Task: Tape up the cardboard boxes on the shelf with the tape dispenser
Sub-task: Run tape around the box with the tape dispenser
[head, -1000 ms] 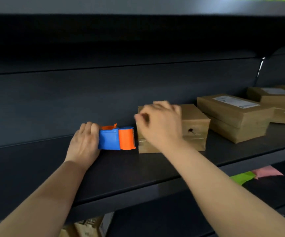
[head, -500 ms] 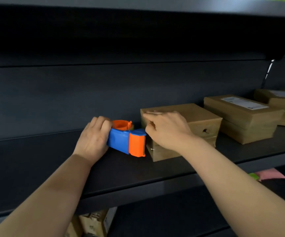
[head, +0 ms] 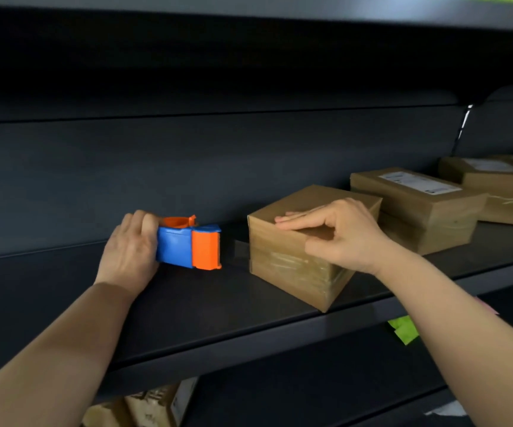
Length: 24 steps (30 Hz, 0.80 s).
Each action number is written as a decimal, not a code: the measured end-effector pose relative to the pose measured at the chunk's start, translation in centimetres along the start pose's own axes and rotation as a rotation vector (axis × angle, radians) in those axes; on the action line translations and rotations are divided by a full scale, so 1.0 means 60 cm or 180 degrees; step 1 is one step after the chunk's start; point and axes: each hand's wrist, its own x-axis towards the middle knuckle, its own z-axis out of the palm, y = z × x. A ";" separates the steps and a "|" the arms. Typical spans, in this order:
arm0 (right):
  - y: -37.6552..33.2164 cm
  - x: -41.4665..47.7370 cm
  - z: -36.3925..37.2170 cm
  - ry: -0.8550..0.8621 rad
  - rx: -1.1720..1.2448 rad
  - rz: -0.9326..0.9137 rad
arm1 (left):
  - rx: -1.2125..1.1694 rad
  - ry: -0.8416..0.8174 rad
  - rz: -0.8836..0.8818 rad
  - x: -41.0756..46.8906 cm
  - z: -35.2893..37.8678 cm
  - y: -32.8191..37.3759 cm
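Left hand [head: 129, 251] grips tape dispenser [head: 187, 246], lengthwise along shelf [head: 218, 306], orange end pointing right at box [head: 286, 263]; right hand [head: 347, 235] presses straight fingers on top.

A blue tape dispenser [head: 189, 246] with an orange front and orange spool lies on the dark shelf [head: 218, 303], apart from and left of a brown cardboard box [head: 286, 263] that is turned cornerwise and banded with clear tape, with two flatter labelled boxes [head: 418, 204] [head: 495, 180] further right.
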 end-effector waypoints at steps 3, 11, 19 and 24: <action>0.007 0.003 0.000 -0.0014 0.0138 -0.0090 | 0.0198 -0.0041 -0.0017 0.008 0.006 0.011; 0.020 0.011 -0.011 -0.0256 0.0446 -0.0164 | 0.0496 0.0037 0.0065 0.042 0.027 0.061; -0.057 0.051 -0.013 -0.0337 -0.0977 0.0299 | 0.0230 0.0045 0.0081 0.031 0.023 0.078; -0.055 0.054 0.131 0.1231 -0.2234 0.0490 | 0.0123 -0.0029 0.0071 0.019 0.019 0.071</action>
